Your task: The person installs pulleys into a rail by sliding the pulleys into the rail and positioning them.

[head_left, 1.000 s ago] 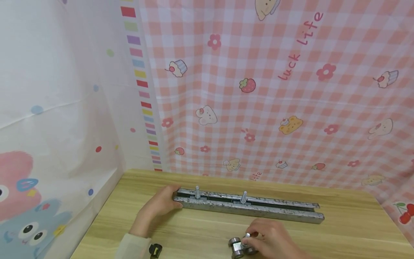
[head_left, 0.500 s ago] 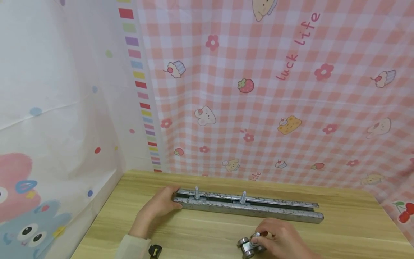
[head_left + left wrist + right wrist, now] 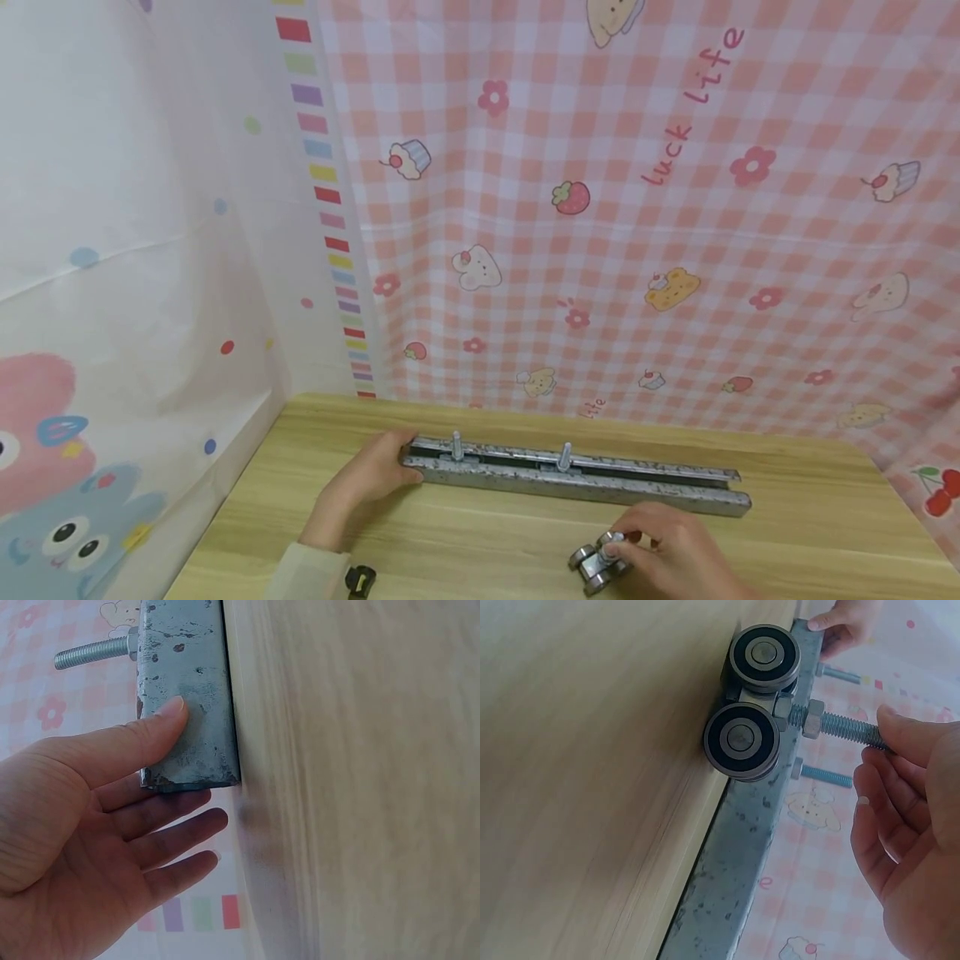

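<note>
A grey, scuffed steel channel rail [image 3: 637,493] lies on the table, slot upward. My left hand [image 3: 378,467] grips its left end, thumb on the near wall [image 3: 187,667]; the other fingers reach round the end, partly hidden behind it. Two threaded bolts [image 3: 566,457] stand up through the slot. In front of the rail's right half, my right hand [image 3: 671,546] pinches the bolt tip of a roller trolley [image 3: 594,568] between thumb and fingers. In the right wrist view, the trolley shows black-ringed bearing wheels [image 3: 741,739] and a hex nut [image 3: 813,718] on its threaded bolt.
The wood-grain table [image 3: 465,542] runs back to a pink checked cloth [image 3: 600,250] hanging behind it. A white cloth with cartoon prints [image 3: 150,292] hangs on the left. A small black object [image 3: 361,581] sits at the left sleeve's cuff.
My right hand has carried the roller trolley rightward and slightly up in the head view, turning it a little. The left hand and the rail have stayed in place.
</note>
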Demonstrator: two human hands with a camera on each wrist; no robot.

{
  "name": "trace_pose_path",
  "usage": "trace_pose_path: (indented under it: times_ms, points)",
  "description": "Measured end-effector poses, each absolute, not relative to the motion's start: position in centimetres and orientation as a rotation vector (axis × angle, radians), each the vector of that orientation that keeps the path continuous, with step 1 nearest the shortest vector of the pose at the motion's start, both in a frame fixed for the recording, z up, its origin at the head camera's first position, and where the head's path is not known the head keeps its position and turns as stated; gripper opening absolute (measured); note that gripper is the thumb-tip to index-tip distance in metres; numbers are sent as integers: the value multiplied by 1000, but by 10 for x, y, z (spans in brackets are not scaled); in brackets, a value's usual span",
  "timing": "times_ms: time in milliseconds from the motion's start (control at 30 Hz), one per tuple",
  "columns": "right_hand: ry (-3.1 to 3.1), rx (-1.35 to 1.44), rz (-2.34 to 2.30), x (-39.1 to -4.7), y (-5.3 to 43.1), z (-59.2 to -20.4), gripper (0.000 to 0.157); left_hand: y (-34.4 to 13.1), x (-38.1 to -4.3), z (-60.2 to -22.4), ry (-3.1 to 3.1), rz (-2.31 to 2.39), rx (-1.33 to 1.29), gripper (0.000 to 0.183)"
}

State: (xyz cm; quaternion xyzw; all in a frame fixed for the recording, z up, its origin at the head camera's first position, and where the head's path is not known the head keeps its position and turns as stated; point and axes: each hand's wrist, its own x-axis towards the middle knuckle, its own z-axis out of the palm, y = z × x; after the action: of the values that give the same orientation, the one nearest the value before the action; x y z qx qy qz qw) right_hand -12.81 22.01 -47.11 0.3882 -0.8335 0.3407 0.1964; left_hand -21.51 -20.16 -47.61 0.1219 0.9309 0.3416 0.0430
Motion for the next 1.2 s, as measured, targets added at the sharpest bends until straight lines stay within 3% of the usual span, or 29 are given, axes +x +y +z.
trace_pose_path:
  times_ms: [533,1200]
  points:
    - [-2355,953,831,-128,246,-472,35,-202,-216,-474,2843,1036,350,58]
    - [-2429,763,808,-126,275,-474,40,-202,-215,-475,2852,1038,368,60]
